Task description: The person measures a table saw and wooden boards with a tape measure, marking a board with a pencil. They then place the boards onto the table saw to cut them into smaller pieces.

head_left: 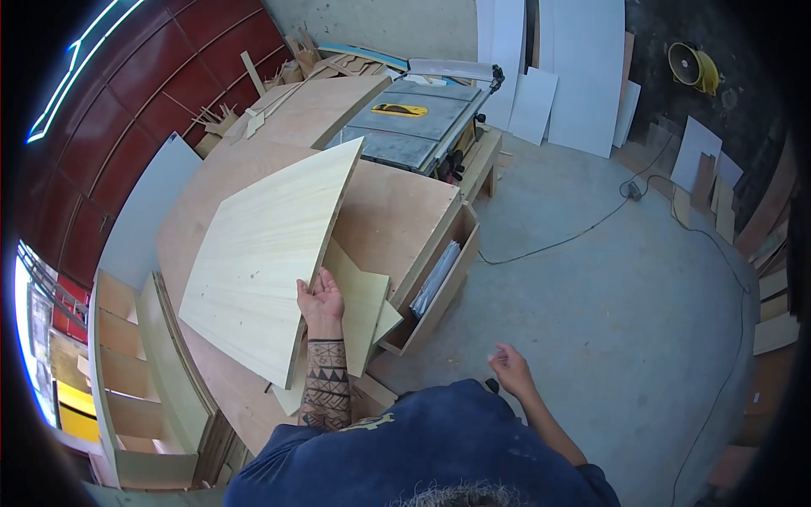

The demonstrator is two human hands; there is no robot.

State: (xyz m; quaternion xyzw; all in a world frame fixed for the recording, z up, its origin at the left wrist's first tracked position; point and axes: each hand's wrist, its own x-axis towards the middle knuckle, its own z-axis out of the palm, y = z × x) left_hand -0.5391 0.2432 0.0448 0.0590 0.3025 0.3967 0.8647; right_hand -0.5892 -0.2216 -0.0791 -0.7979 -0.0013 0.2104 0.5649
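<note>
A large pale plywood board (262, 262) is tilted above the workbench (384, 207). My left hand (321, 302), palm up, grips its right edge. Smaller plywood pieces (359, 296) lie beneath and beside the board, just right of my left wrist. Over the floor to the right, my right hand (511, 369) hangs with loosely bent fingers and nothing visible in it. A small dark thing (492, 385) shows beside that hand; I cannot make out what it is.
A table saw (405, 118) stands at the far end of the bench. An open drawer (448, 283) with papers juts out at right. A shelf unit (127, 363) stands left. A cable (549, 247) crosses the floor toward a yellow fan (694, 68) and leaning panels (583, 76).
</note>
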